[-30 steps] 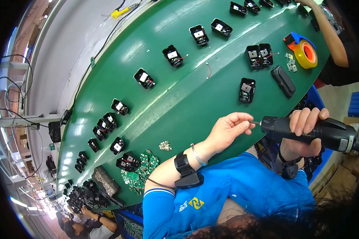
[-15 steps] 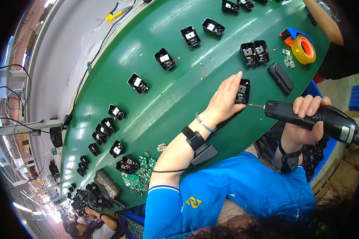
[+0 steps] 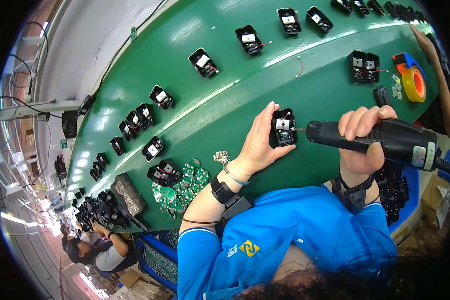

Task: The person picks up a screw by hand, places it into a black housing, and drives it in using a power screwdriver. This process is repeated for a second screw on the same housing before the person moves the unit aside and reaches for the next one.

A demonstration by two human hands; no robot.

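Observation:
My left hand [image 3: 259, 142] steadies a small black plastic housing [image 3: 286, 137] on the green table, fingers along its left side and thumb across its near end. Inside the housing are a pale metal plate, a green circuit board and a thin red wire. In my right hand [image 3: 357, 122] is a black electric screwdriver [image 3: 402, 137], lying nearly level with its cord trailing right. Its thin bit points left and reaches the housing's right edge; whether the tip touches a screw is too small to tell.
More open black housings [image 3: 203, 62] stand in a curved row. Green circuit boards [image 3: 182, 187] and small metal parts [image 3: 221, 157] lie at left. Far right are a tape dispenser [image 3: 414, 82] and another person's arm [image 3: 437, 70]. Another person [image 3: 97, 250] works at lower left.
The view has shifted, moving the table's contents within the picture. The screwdriver bit has come in from beside the housing to its right edge. More of the housing's inside shows beside my left hand.

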